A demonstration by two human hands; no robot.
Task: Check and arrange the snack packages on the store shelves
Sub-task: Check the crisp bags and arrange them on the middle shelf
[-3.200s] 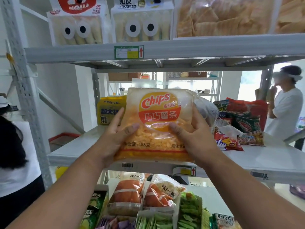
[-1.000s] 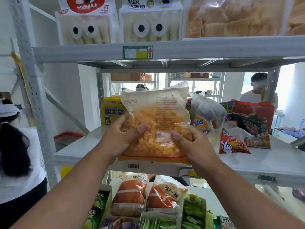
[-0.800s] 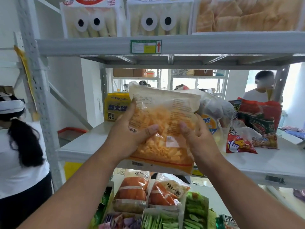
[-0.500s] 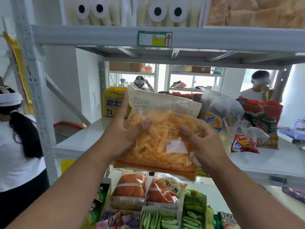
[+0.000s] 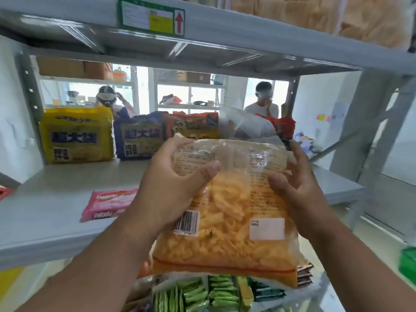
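**Holding a chip bag before the middle shelf**

Gripping the chip bag [image 5: 227,212] from both sides, the left hand [image 5: 171,188] and right hand [image 5: 299,190] keep it in the air in front of the shelf [image 5: 45,212], its back panel toward the camera. The left thumb lies across the upper printed panel and the fingers curl round the bag's top left edge; the right thumb presses the panel on the other side, with the fingers wrapped behind the right edge. A barcode [image 5: 186,222] and a white label [image 5: 266,228] show on the bag's lower half, above a red stripe near the bottom seam.

On the shelf, a pink packet [image 5: 108,204] lies flat near the front edge, just left of the left wrist. At the back stand a yellow pack [image 5: 76,135] and, beside it to the right, a dark blue pack [image 5: 139,138]; further right are orange and clear bags, partly hidden by the held bag, so their contact with one another cannot be judged. A price tag [image 5: 150,18] with a red arrow sits on the upper shelf's edge. Green packets [image 5: 193,293] fill the level below. Two people [image 5: 262,102] stand behind the rack.
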